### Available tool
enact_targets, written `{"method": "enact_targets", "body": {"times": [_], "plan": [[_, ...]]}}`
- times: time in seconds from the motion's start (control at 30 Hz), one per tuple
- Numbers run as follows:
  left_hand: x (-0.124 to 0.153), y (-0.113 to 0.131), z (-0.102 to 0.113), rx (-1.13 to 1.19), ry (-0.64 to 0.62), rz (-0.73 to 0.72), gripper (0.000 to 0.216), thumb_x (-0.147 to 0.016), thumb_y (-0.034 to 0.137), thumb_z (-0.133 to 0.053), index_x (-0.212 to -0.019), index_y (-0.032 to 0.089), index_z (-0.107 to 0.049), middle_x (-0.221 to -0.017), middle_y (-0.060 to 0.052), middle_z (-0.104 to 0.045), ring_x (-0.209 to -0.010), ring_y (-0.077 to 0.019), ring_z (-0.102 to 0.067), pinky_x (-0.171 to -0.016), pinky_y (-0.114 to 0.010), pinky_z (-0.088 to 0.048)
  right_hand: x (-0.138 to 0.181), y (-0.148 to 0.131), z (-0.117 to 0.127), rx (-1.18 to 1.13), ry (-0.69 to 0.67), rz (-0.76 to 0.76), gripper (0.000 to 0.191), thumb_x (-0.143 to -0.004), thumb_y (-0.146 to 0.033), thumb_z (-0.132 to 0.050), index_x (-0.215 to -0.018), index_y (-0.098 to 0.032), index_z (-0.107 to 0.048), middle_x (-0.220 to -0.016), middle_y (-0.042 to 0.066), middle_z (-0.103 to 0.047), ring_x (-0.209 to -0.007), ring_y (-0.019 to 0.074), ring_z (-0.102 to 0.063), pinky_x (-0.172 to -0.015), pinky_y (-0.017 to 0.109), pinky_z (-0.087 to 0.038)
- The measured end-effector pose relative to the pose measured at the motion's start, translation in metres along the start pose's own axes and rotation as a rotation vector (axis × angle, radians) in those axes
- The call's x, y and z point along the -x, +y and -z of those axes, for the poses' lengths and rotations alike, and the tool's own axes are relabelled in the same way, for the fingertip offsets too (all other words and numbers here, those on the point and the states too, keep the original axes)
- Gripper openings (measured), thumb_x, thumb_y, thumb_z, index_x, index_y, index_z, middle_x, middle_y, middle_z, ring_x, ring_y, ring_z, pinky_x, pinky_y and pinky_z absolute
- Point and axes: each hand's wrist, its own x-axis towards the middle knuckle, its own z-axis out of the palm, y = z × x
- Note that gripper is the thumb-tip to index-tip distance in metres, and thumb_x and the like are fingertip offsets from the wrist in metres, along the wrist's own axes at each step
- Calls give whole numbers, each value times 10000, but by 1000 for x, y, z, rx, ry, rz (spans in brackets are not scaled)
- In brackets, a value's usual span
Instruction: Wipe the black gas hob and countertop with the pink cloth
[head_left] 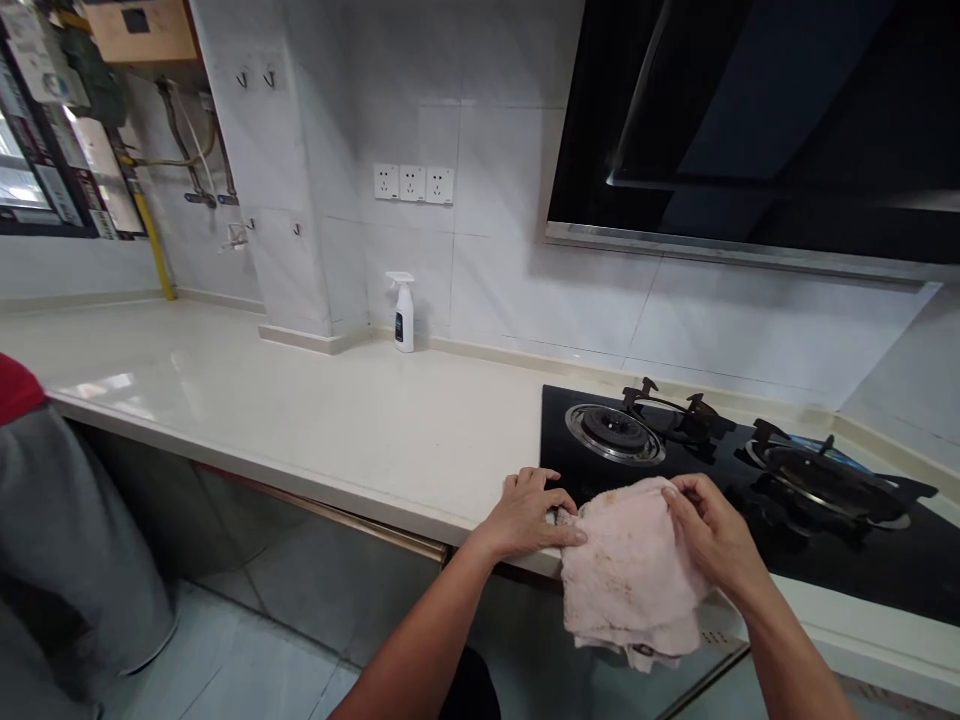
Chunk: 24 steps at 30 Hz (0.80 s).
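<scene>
A pink cleaning cloth (630, 570) with brownish stains hangs folded over the front edge of the counter, in front of the stove. My right hand (712, 530) pinches its upper right corner between thumb and fingers. At its upper left corner, my left hand (531, 512) grips the fabric near the thumb, with the other fingers resting by the stove's front left corner. The black glass gas stove (559, 440) lies just beyond both hands. Its left burner (615, 432) has no pan support over it, and a black pan support (679, 412) sits behind, askew.
A white spray bottle (404, 315) stands against the back wall on the pale countertop (300, 400). The black range hood (750, 130) overhangs the stove. At the far left, a person in grey trousers (67, 560) stands by the counter. Wall sockets (413, 184) are above the bottle.
</scene>
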Motion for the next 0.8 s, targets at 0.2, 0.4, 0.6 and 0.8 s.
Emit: {"method": "enact_targets", "body": {"times": [0.2,0.4,0.6,0.8], "plan": [[-1,-6,-6,12,18,24,328,-893,600,-702,-1068,325,-736,-1333,-70,-599,-1401,-303,-445,-1112,-528,-355,-22,-12,-40,291,10,-14,325,-963,-532,-426,-929,-263,-606,-926,51,-681,-849,234,-626,-759,359,-464],[1,-6,-8,-12,35,12,331,-908,598,-677,-1063,308,-720,-1313,-63,-605,-1383,-307,-463,-1098,-525,-378,1,-4,-41,411,55,43,383,-954,-541,-427,-1046,-250,-659,-1176,120,-669,-1100,328,-603,-884,487,-477],[3,-3,-6,-44,58,1,284,-964,525,-619,-1089,283,-699,-1346,-74,-601,-1386,-292,-455,-1114,-510,-376,51,-27,-46,403,-204,345,432,-916,-525,-604,-1296,-324,-638,-1395,85,-629,-1258,326,-573,-1032,508,-458],[1,-1,-5,38,130,67,306,-1043,478,-465,-1138,257,-653,-1241,-34,-675,-1226,-234,-559,-1082,-427,-404,37,-45,-80,310,-248,408,329,-941,-433,-610,-1223,-266,-633,-1287,94,-677,-1192,299,-595,-1035,483,-457]]}}
